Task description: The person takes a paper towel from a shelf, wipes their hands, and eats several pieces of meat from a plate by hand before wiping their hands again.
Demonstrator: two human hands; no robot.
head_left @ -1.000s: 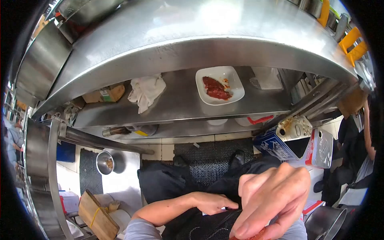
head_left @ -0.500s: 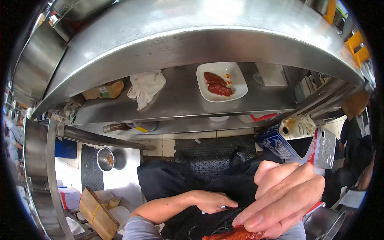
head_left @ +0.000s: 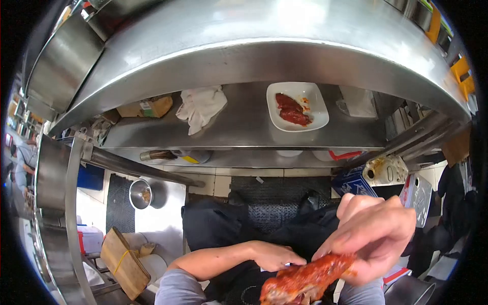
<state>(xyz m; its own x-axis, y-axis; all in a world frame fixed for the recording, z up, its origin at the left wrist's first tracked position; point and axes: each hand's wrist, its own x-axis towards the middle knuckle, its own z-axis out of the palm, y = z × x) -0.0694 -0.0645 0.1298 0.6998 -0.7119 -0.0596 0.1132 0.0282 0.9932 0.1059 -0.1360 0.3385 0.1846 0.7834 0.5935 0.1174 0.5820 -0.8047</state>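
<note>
A piece of meat coated in red sauce point(head_left: 305, 279) is pinched between the thumb and fingers of my right hand point(head_left: 378, 236), close to the camera. Its bitten-looking, paler end points down and left. Low in front of my dark clothing, my left hand point(head_left: 277, 256) is closed, its fingers curled inward; a small gleam shows at the fingertips, but what it holds is hidden. On the metal shelf ahead, a square white bowl point(head_left: 319, 118) contains more red-sauced meat point(head_left: 292, 110).
Above the shelf runs a steel counter edge point(head_left: 284, 61). A white cloth point(head_left: 201, 107) lies on the shelf's left part. To my right stand cut-open metal tins point(head_left: 389, 170). At left are a steel bowl point(head_left: 141, 194) and a wooden board tied with yellow string point(head_left: 122, 264).
My right hand has raised the meat, so more of it shows, and the fingers have turned. The view has shifted slightly left. My left hand stays low.
</note>
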